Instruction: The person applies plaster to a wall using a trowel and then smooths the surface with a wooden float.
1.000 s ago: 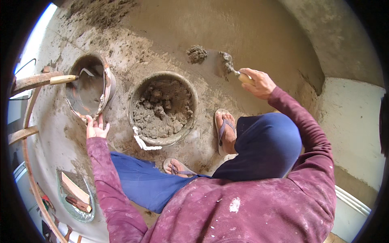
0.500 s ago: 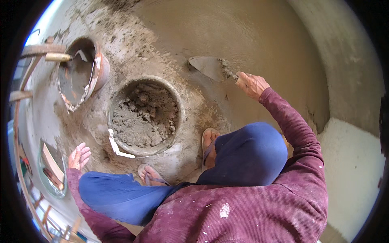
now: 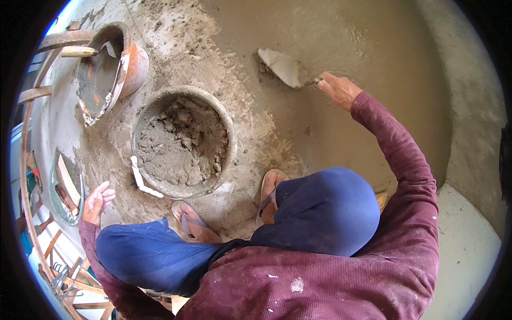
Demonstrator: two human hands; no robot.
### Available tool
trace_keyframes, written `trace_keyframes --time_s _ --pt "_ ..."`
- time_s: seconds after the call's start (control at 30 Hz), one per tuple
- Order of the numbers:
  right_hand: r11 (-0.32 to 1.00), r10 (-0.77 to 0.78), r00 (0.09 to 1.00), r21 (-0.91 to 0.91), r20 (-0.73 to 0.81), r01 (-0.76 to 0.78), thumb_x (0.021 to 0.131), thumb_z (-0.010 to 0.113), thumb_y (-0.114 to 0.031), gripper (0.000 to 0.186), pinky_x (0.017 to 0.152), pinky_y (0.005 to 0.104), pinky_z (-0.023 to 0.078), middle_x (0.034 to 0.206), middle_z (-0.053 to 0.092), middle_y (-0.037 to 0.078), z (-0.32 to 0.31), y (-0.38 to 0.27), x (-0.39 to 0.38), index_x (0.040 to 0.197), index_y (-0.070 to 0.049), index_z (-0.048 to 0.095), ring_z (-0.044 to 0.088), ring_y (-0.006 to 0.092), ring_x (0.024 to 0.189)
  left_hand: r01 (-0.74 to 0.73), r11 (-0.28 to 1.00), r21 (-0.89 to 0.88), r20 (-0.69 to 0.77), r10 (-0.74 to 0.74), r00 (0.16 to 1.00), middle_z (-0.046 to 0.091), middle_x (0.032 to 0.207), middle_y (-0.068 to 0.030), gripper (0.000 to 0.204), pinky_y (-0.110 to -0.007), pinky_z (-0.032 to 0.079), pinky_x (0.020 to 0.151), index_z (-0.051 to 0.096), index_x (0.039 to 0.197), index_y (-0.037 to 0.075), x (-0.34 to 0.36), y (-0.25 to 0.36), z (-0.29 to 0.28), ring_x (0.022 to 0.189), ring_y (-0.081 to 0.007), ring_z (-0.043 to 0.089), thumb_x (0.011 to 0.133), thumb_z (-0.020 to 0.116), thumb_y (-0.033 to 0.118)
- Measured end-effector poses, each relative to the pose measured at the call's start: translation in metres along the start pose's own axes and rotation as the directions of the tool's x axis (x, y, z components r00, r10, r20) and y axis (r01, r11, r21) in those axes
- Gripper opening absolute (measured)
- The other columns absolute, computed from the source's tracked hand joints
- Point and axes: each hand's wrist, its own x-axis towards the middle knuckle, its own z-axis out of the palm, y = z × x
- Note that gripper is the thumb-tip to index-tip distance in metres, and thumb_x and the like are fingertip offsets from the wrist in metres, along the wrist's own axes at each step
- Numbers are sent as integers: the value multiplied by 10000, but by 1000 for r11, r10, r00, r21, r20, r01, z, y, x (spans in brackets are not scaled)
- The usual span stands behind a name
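My right hand (image 3: 340, 90) is closed round the handle of a trowel (image 3: 282, 66), whose pale pointed blade lies against the wet mortar layer (image 3: 341, 32). Some mortar shows along the blade's left edge. Out past my left knee, my left hand (image 3: 98, 201) is held with its fingers apart and nothing in it. Between the hands, in front of my feet, stands a round bucket (image 3: 232, 154) part full of lumpy grey mortar (image 3: 181, 144). A white handle grip (image 3: 140, 178) hangs at its near left rim.
Behind on the left a tilted orange-brown bucket (image 3: 140, 69) holds greyish liquid and a wooden-handled tool (image 3: 79, 52). By my left hand is a shallow tray (image 3: 55, 189) with wooden pieces. Wooden framing (image 3: 25, 144) runs along the left. A grey wall (image 3: 472, 106) curves round the right.
The trowel has moved away from me, up along the mortar, and its blade is turned to show a brighter face. My left hand is slightly lower and further left.
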Motion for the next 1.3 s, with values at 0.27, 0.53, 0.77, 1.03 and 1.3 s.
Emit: trace_keyframes --time_s 0.27,0.53,0.77,1.03,1.3 --pt "975 -71 975 -191 210 112 895 434 -323 329 630 469 460 813 601 238 11 14 -23 1082 -53 450 605 396 752 11 1000 18 -3 -11 1000 581 1082 -81 642 -255 418 867 383 1316 23 1 4 6 984 -145 557 883 476 488" --pt "801 -384 922 -481 42 356 917 403 -380 365 696 445 480 933 610 179 -3 73 13 1190 -140 439 601 355 837 78 997 -7 -24 -78 997 585 1079 -84 673 -243 420 852 383 1317 31 -25 -5 5 970 -142 562 863 494 515" --pt "740 -125 990 -659 59 133 922 346 -415 385 801 449 457 1096 588 124 -63 -16 75 1211 -192 469 574 314 961 15 999 -29 -45 -16 999 588 1074 -100 694 -265 431 850 369 1323 28 -37 -7 13 981 -169 570 860 477 534" --pt "950 -205 978 -234 39 208 878 397 -366 384 800 456 432 994 602 197 -7 29 62 1117 -87 504 577 350 920 7 999 -32 -18 -8 1000 578 1087 -95 699 -270 420 864 359 1326 17 -26 0 13 998 -164 556 867 458 535" --pt "984 -20 975 -168 223 59 878 443 -380 329 653 453 453 853 602 193 29 51 -67 1043 -98 482 594 360 752 -68 998 -12 32 68 997 580 1087 -89 694 -278 418 863 369 1323 23 -14 3 9 996 -164 558 865 464 536"
